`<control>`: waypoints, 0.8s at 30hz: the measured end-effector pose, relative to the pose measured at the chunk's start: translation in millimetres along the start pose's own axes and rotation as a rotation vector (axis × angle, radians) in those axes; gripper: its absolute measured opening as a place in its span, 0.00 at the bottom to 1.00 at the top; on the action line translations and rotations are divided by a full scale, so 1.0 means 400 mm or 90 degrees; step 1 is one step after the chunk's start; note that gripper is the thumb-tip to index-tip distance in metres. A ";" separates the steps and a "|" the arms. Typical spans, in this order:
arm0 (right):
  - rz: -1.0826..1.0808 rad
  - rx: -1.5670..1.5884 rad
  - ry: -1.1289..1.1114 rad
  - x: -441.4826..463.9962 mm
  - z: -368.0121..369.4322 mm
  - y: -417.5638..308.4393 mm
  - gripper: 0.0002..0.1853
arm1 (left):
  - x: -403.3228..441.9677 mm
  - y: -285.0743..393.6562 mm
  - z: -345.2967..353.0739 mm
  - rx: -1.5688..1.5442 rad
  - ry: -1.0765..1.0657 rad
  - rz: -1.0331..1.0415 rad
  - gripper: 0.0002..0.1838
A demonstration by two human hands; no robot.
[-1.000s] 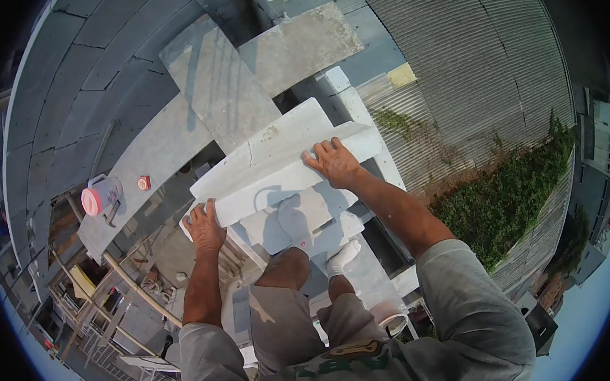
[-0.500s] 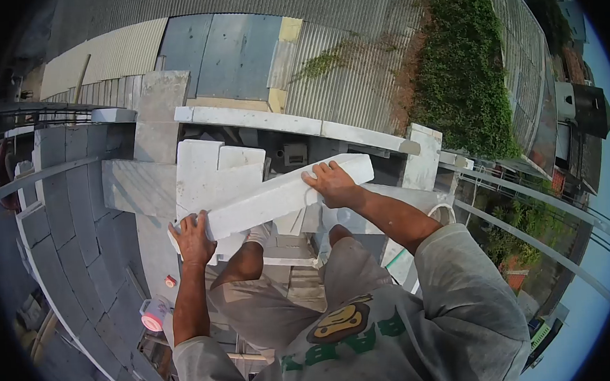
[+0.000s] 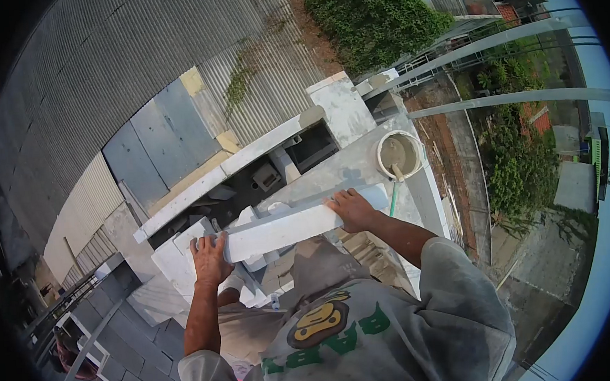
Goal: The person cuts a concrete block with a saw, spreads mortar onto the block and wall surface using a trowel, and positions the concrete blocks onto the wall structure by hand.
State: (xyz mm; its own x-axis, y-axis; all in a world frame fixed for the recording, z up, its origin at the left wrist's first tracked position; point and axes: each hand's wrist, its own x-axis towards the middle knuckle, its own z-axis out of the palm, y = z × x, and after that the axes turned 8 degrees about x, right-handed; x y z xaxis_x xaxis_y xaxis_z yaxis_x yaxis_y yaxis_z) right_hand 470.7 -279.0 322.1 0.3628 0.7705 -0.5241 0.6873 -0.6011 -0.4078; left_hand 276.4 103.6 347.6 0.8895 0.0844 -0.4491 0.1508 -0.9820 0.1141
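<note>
A long white lightweight concrete block (image 3: 283,231) is held level across the front of my body. My left hand (image 3: 212,259) is closed around its left end. Near its right end, my right hand (image 3: 352,210) grips it with fingers over the far edge. Just past that end stands a white bucket (image 3: 382,160) with grey mix inside and a green-handled tool (image 3: 394,198) leaning out of it. Other white blocks (image 3: 173,268) lie beyond and beside my left hand, partly hidden by the held block.
Below my hands are my legs and a drop between ledges. A white block wall (image 3: 265,150) with openings runs ahead, and a corrugated roof (image 3: 153,53) slopes beyond it. Grey poles (image 3: 514,100) cross at right above a lower yard. Grey block walling (image 3: 131,355) stands at lower left.
My view and body have turned to the right. The block has swung along in both hands, its right end now near the bucket, which has come fully into view.
</note>
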 end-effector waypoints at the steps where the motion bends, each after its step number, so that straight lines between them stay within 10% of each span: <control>1: 0.014 0.012 0.014 -0.024 -0.007 0.010 0.43 | 0.019 0.015 -0.008 0.006 0.010 0.019 0.47; 24: 0.068 0.045 0.066 -0.180 0.004 0.191 0.44 | 0.238 0.190 -0.037 0.010 0.048 0.138 0.46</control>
State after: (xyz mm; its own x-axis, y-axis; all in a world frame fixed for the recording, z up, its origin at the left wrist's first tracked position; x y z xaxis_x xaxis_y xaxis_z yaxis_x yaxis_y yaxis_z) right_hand 496.0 -381.0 327.5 0.4971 0.7167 -0.4892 0.5964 -0.6917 -0.4074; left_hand 378.8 39.5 326.5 0.9300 -0.1172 -0.3485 -0.0539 -0.9810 0.1863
